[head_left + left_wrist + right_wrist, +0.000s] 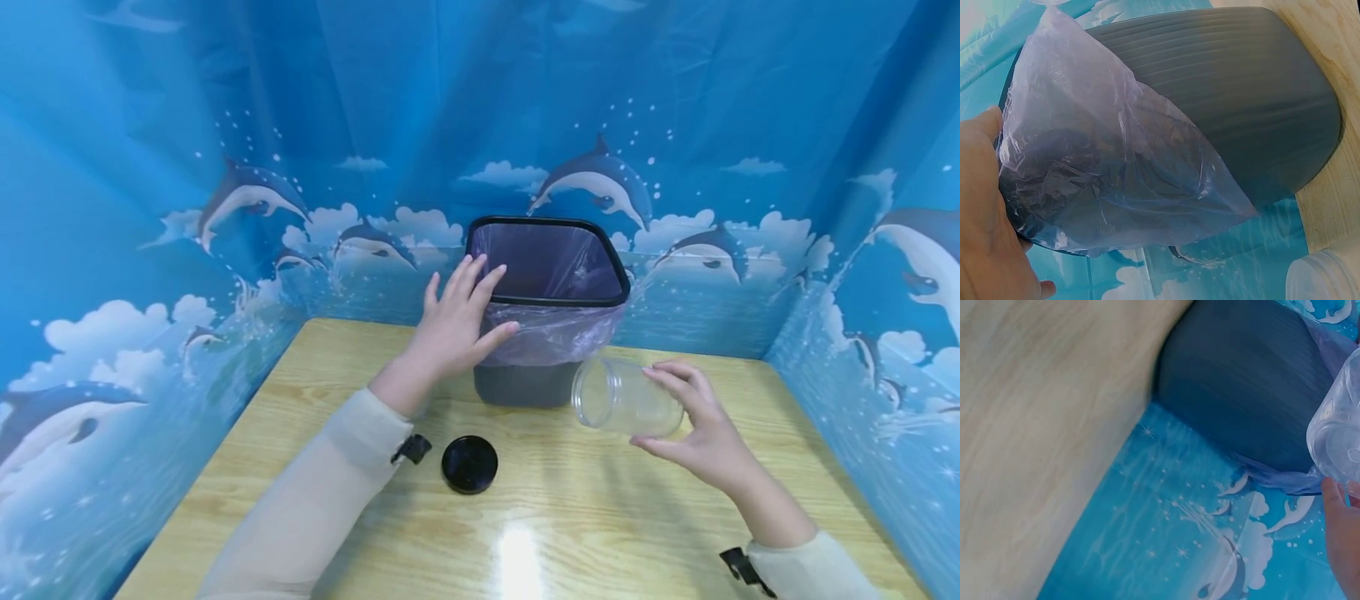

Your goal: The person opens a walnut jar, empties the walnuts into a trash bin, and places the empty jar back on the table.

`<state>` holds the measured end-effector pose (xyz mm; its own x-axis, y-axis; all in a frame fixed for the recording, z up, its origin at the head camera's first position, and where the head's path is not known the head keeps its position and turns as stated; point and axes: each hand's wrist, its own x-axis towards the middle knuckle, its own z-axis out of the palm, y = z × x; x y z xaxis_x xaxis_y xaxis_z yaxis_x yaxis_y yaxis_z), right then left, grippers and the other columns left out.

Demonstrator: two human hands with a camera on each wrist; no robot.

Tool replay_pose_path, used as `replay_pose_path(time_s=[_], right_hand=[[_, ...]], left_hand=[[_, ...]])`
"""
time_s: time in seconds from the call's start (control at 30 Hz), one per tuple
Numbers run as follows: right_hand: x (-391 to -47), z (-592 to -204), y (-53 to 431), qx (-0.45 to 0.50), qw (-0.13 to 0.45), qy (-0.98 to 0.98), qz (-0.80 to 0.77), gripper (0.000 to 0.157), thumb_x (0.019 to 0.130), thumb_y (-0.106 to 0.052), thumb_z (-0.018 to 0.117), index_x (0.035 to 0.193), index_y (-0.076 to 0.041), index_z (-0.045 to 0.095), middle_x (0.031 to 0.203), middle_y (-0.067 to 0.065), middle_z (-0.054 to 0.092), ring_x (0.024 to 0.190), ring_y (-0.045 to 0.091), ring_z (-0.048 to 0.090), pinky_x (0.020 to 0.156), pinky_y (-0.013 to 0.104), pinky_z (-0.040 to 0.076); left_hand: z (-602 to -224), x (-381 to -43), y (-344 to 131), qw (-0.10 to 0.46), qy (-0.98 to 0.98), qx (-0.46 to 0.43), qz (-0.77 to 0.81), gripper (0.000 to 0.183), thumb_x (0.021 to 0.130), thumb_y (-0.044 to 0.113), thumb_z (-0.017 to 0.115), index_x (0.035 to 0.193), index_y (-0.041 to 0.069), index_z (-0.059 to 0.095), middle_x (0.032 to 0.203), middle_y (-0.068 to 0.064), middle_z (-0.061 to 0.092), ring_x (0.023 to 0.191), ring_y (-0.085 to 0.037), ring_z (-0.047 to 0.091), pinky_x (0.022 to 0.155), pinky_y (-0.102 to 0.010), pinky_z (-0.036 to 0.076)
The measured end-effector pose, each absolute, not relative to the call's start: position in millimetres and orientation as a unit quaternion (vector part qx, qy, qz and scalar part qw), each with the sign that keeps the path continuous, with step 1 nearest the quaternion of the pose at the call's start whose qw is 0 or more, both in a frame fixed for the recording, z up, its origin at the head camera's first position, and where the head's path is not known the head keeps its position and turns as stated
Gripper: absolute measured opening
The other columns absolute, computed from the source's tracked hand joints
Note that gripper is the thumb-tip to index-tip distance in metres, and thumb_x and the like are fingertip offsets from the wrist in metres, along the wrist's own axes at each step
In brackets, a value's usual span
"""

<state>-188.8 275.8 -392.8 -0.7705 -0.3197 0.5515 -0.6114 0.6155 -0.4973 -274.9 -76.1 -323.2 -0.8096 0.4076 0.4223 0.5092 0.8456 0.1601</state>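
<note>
A dark trash can [525,386] stands upright at the back of the table, lined with a translucent purple bag [1110,144] folded over its black rim [551,302]. My left hand [453,325] is at the can's left side, fingers spread by the rim; whether they press on it I cannot tell. In my right hand [708,433] I hold a clear plastic jar [630,398] on its side, mouth to the left, in front of the can's right side. The right wrist view shows the jar's base [1341,444] beside my fingers. A round black lid [469,464] lies on the table in front of the can.
The light wooden table [585,533] runs back to a blue curtain [420,150] with dolphins, which also closes off the left and right sides. Black straps [411,448] sit at both sleeve cuffs.
</note>
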Motion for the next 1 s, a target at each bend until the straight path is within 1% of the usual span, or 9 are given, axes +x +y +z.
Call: replay_pose_path(time_s=[0.1, 0.13, 0.2, 0.3, 0.43, 0.57, 0.67, 0.9, 1.0], right_hand=[[-190, -399, 275, 0.273, 0.185, -0.867, 0.373, 0.094, 0.050, -0.009, 0.090, 0.134, -0.012, 0.047, 0.133, 0.004, 0.038, 0.120, 0.011, 0.035, 0.098, 0.018, 0.031], [-189, -401, 274, 0.275, 0.176, -0.863, 0.385, 0.094, 0.050, -0.009, 0.090, 0.134, -0.012, 0.047, 0.133, 0.004, 0.037, 0.119, 0.010, 0.036, 0.098, 0.014, 0.030], [-189, -404, 273, 0.280, 0.161, -0.854, 0.407, 0.093, 0.051, -0.008, 0.089, 0.134, -0.010, 0.046, 0.133, 0.005, 0.036, 0.119, 0.010, 0.038, 0.098, 0.014, 0.030], [-188, -408, 272, 0.284, 0.132, -0.837, 0.448, 0.093, 0.053, -0.002, 0.088, 0.135, -0.008, 0.044, 0.134, 0.006, 0.034, 0.119, 0.011, 0.039, 0.100, 0.016, 0.031], [-187, -412, 271, 0.287, 0.098, -0.822, 0.483, 0.092, 0.054, 0.000, 0.086, 0.135, -0.005, 0.042, 0.133, 0.007, 0.034, 0.119, 0.014, 0.041, 0.099, 0.019, 0.034], [-187, -417, 271, 0.285, 0.066, -0.823, 0.487, 0.090, 0.057, -0.006, 0.087, 0.135, -0.007, 0.042, 0.133, 0.004, 0.035, 0.116, 0.017, 0.043, 0.097, 0.020, 0.036], [-187, -420, 271, 0.286, 0.043, -0.826, 0.484, 0.090, 0.059, -0.012, 0.086, 0.136, -0.009, 0.041, 0.134, 0.003, 0.034, 0.116, 0.019, 0.042, 0.099, 0.020, 0.035], [-174, -404, 258, 0.302, 0.018, -0.826, 0.476, 0.086, 0.061, -0.012, 0.084, 0.134, 0.000, 0.040, 0.131, 0.011, 0.036, 0.115, 0.025, 0.042, 0.099, 0.019, 0.033], [-173, -406, 257, 0.302, 0.017, -0.825, 0.477, 0.086, 0.061, -0.013, 0.085, 0.133, 0.001, 0.041, 0.131, 0.011, 0.037, 0.116, 0.024, 0.042, 0.099, 0.018, 0.032]], left_hand=[[-323, -274, -76, 0.187, -0.942, -0.243, -0.133, 0.080, 0.082, 0.075, 0.027, 0.147, 0.036, 0.000, 0.155, 0.001, -0.001, 0.139, -0.017, -0.011, 0.106, -0.058, -0.003], [-323, -274, -76, 0.186, -0.943, -0.242, -0.134, 0.080, 0.082, 0.075, 0.027, 0.147, 0.036, 0.000, 0.155, 0.001, -0.001, 0.139, -0.017, -0.012, 0.106, -0.058, -0.004], [-324, -274, -76, 0.186, -0.943, -0.242, -0.133, 0.080, 0.082, 0.075, 0.027, 0.147, 0.036, 0.000, 0.155, 0.001, -0.001, 0.139, -0.016, -0.013, 0.106, -0.058, -0.004], [-323, -274, -75, 0.186, -0.943, -0.242, -0.133, 0.080, 0.082, 0.075, 0.027, 0.147, 0.036, 0.000, 0.155, 0.001, -0.001, 0.139, -0.016, -0.013, 0.106, -0.057, -0.004], [-323, -274, -75, 0.189, -0.942, -0.244, -0.131, 0.080, 0.082, 0.075, 0.027, 0.147, 0.035, 0.000, 0.155, 0.000, 0.000, 0.140, -0.018, -0.011, 0.106, -0.058, -0.003], [-323, -275, -75, 0.193, -0.941, -0.244, -0.132, 0.081, 0.082, 0.075, 0.026, 0.147, 0.035, 0.001, 0.155, 0.000, 0.000, 0.140, -0.020, -0.007, 0.106, -0.059, -0.002], [-324, -276, -75, 0.196, -0.940, -0.244, -0.133, 0.081, 0.082, 0.075, 0.026, 0.148, 0.034, 0.002, 0.155, 0.000, 0.001, 0.140, -0.020, -0.006, 0.106, -0.059, -0.002], [-323, -275, -76, 0.195, -0.941, -0.243, -0.135, 0.081, 0.083, 0.075, 0.027, 0.148, 0.034, 0.002, 0.155, 0.000, 0.001, 0.140, -0.021, -0.005, 0.106, -0.059, -0.002], [-323, -275, -76, 0.191, -0.941, -0.244, -0.135, 0.081, 0.083, 0.074, 0.026, 0.148, 0.034, 0.001, 0.155, 0.000, 0.001, 0.140, -0.020, -0.007, 0.106, -0.058, -0.002]])
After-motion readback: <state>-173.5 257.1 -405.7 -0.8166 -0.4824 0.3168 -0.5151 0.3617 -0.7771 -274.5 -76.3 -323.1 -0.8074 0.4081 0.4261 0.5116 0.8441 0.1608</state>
